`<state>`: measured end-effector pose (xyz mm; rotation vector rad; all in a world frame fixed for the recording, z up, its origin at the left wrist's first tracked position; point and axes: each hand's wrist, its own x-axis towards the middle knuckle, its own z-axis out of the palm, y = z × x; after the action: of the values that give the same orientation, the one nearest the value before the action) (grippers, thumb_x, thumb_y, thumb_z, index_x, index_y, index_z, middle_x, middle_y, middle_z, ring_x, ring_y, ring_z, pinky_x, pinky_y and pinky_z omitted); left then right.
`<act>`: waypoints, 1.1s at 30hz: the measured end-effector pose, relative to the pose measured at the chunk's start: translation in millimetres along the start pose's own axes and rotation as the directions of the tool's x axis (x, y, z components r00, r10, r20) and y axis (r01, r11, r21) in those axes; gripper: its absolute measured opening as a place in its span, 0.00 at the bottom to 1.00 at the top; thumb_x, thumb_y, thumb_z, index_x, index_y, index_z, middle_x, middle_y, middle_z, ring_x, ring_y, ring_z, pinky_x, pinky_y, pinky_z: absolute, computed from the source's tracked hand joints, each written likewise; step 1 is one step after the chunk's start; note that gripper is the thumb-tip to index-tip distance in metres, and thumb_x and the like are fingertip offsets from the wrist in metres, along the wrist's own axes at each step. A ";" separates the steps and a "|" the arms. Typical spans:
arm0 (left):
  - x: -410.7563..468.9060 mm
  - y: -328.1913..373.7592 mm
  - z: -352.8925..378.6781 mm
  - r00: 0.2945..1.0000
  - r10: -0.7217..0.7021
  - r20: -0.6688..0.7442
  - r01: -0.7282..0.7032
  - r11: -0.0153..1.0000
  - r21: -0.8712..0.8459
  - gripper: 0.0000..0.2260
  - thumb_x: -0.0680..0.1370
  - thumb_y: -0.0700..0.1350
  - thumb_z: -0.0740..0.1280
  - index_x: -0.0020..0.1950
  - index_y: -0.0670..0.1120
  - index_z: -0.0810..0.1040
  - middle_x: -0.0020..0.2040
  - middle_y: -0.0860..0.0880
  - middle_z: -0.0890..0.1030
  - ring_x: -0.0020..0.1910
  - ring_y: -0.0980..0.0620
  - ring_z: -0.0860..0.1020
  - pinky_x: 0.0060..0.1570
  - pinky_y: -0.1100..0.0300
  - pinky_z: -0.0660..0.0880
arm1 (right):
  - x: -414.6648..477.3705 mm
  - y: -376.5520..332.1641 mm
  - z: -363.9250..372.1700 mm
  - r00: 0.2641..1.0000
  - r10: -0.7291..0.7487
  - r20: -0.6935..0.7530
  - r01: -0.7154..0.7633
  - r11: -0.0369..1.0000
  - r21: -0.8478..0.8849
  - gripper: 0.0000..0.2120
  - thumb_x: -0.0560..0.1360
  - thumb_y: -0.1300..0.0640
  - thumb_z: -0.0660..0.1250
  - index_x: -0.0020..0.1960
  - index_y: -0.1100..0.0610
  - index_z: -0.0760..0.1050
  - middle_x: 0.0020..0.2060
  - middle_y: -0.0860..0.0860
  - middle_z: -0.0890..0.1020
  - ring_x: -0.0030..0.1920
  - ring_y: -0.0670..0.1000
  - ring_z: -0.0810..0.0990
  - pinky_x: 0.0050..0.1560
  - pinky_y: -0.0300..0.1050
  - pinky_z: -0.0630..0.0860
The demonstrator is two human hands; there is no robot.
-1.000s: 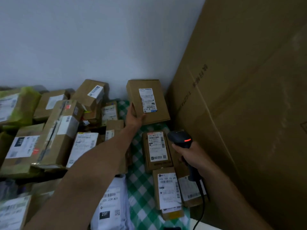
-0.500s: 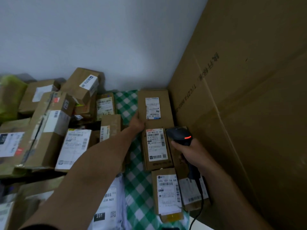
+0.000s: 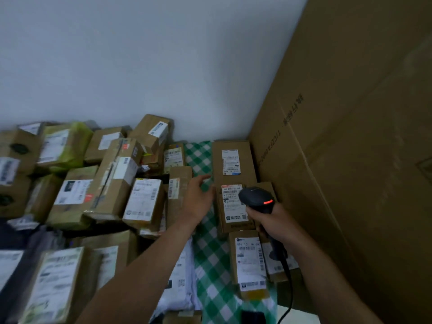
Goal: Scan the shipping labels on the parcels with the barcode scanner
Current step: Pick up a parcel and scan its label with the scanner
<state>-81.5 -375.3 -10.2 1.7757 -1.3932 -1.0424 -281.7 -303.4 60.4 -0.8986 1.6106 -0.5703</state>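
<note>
My right hand (image 3: 277, 222) grips a black barcode scanner (image 3: 257, 199) with a red light, held over a brown parcel (image 3: 231, 208) with a white label. Beyond it a flat brown parcel (image 3: 232, 161) lies label up on the green checked cloth (image 3: 210, 249), against the wall. My left hand (image 3: 198, 198) hovers just left of these two parcels with fingers relaxed and holds nothing. Another labelled parcel (image 3: 249, 260) lies nearer me in the same row.
A jumbled pile of labelled cardboard parcels (image 3: 112, 183) fills the left side. A white mailer bag (image 3: 180, 284) lies under my left forearm. A very large cardboard box (image 3: 350, 160) stands as a wall on the right. The scanner's cable (image 3: 288, 298) hangs toward me.
My left hand set the flat parcel down by the wall, let go of it and drew back to the left. The scanner stayed over the parcel row.
</note>
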 end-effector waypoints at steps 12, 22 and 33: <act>-67.7 -61.0 -30.9 0.989 -0.131 -0.067 0.147 0.913 0.381 0.39 0.78 0.50 0.72 0.83 0.47 0.54 0.80 0.40 0.60 0.79 0.37 0.58 0.77 0.44 0.57 | -58.9 36.9 33.8 0.997 -0.007 0.082 0.004 0.999 0.037 0.12 0.78 0.51 0.74 0.59 0.52 0.80 0.47 0.53 0.86 0.36 0.47 0.79 0.37 0.43 0.76; -63.5 -81.1 -21.8 0.956 -0.249 -0.157 0.287 0.908 0.306 0.49 0.72 0.53 0.78 0.83 0.44 0.50 0.77 0.37 0.64 0.75 0.36 0.64 0.74 0.45 0.62 | -80.7 50.9 37.5 0.998 -0.026 0.051 0.024 0.999 0.032 0.12 0.77 0.47 0.74 0.55 0.53 0.82 0.44 0.51 0.86 0.36 0.47 0.78 0.33 0.39 0.75; -167.7 -60.2 -38.3 0.983 -0.155 -0.104 0.106 0.921 -0.374 0.39 0.59 0.50 0.81 0.70 0.54 0.76 0.65 0.48 0.76 0.59 0.52 0.79 0.56 0.56 0.81 | -85.7 58.2 62.8 0.992 -0.127 0.017 0.124 0.984 0.129 0.08 0.78 0.51 0.74 0.55 0.51 0.82 0.44 0.54 0.85 0.41 0.49 0.83 0.43 0.47 0.79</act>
<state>-40.5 -197.8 -10.7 1.6389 -0.9365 -1.1482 -230.4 -194.0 51.9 -0.9119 1.4842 -0.7387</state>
